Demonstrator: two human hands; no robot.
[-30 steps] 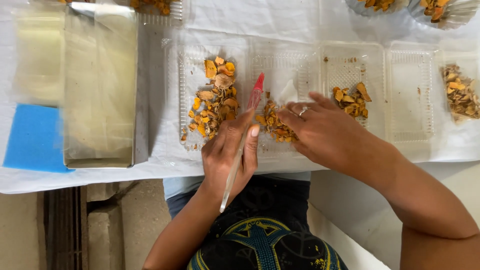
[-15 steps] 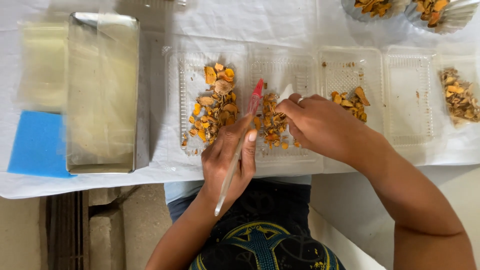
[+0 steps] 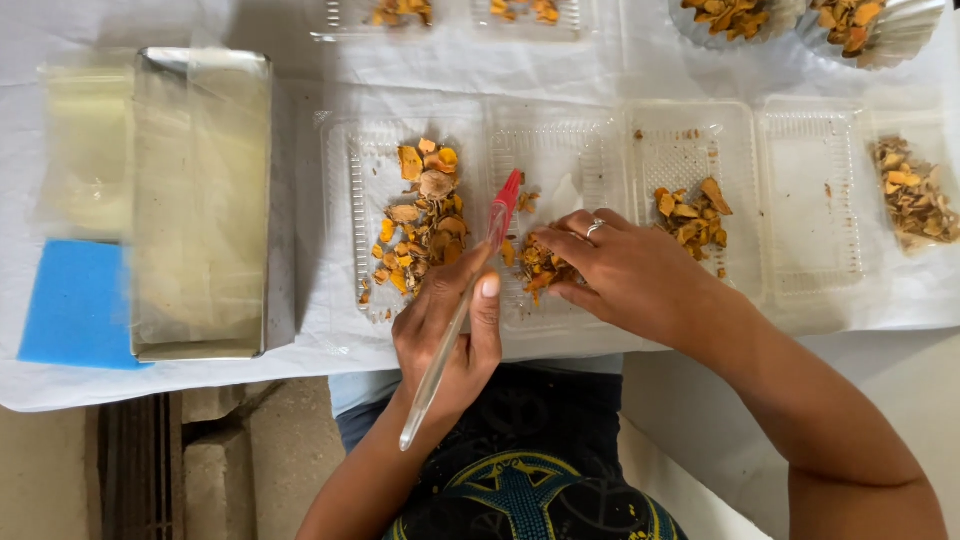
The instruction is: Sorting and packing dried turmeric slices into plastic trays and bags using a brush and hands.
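Note:
My left hand [image 3: 447, 335] grips a long clear stick with a red tip [image 3: 503, 205], held like a pen and pointing up between two piles. Left of the tip lies a heap of orange and brown dried pieces [image 3: 420, 220] in a clear plastic tray [image 3: 345, 210]. My right hand [image 3: 625, 272], wearing a ring, rests fingers-down on a smaller pile of orange pieces [image 3: 538, 268] in the neighbouring tray section; whether it pinches any is hidden. Just right of that hand sits another small pile [image 3: 688, 215].
A metal box covered with clear film [image 3: 200, 200] and a blue sponge [image 3: 75, 305] lie at the left. More clear trays [image 3: 810, 200] and a brownish pile [image 3: 912, 195] extend right. Foil cups of pieces [image 3: 735, 15] stand at the back. The table edge runs below my hands.
The view has shifted slightly. My right hand has slid a little left and down onto the small pile; my left hand still holds the stick in much the same pose.

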